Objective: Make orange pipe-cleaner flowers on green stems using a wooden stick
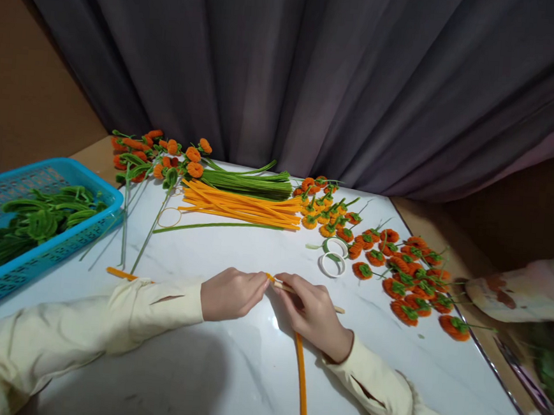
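Note:
My left hand point(234, 295) is closed, its thumb and fingertips pinching an orange pipe cleaner point(302, 388) at the middle of the table. Close beside it, my right hand point(315, 313) is closed around a thin wooden stick point(340, 310), whose tip meets the orange piece between both hands. A long length of the orange pipe cleaner runs from under my right hand toward the front edge. An orange end point(121, 274) also shows by my left sleeve; whether it belongs to the same strand is hidden.
Behind my hands lie bundles of orange pipe cleaners point(243, 206) and green pipe cleaners point(247, 183). Orange flower heads point(408, 278) spread over the right side, near white tape rolls point(332, 264). Stemmed flowers point(194, 162) lie at the back left. A blue basket point(109, 204) holds green leaves.

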Demonstrator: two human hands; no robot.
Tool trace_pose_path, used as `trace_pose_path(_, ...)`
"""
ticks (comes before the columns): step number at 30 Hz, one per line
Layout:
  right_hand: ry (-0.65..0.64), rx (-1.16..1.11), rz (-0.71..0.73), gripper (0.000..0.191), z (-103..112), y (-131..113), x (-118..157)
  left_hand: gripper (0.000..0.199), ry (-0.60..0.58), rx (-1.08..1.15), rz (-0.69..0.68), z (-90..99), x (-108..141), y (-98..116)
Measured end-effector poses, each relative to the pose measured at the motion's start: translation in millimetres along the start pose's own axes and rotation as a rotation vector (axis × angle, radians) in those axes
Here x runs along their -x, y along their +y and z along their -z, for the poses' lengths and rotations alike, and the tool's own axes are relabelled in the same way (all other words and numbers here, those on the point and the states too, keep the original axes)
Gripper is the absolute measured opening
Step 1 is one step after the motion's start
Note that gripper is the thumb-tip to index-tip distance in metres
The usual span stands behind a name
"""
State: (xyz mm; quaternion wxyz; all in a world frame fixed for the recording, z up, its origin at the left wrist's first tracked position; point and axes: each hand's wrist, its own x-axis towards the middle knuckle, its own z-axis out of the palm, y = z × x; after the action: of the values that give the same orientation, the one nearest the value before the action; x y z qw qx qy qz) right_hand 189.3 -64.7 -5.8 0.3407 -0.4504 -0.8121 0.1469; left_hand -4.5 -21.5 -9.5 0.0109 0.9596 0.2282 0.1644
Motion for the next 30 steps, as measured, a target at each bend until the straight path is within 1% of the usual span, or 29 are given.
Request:
trace_pose_path(3,0.065,-0.06,0.004,0.012,2,0,-2,0.028,0.002,-0.014,0.005,-1.2,0,0)
trace_pose_path(8,0.032,-0.044,0.008,0.013,0,0,-1,0.029,0.005,-0.064,-0.044,-1.5,0,-1)
trace_pose_path(14,-0.019,0.068,0.028,0.037,-3,0,2,0.03,0.026,-0.067,-0.027,-1.4,-1,-1)
trace_pose_path(17,-0.042,0.124,0.043,0.037,-3,-3,4,0.031,0.036,-0.073,-0.039,-1.9,-1,-1)
trace_pose_path(23,0.007,0.283,0.057,0.038,-6,-9,4,0.032,0.064,-0.077,-0.036,-1.8,-1,-1)
trace_pose_path(27,0.018,0.324,0.019,0.036,-7,-9,4,0.032,0.073,-0.082,-0.058,-1.1,-1,-1)
trace_pose_path(30,0.021,0.326,0.021,0.036,-8,-9,3,0.031,0.073,-0.085,-0.062,-1.0,-1,-1)
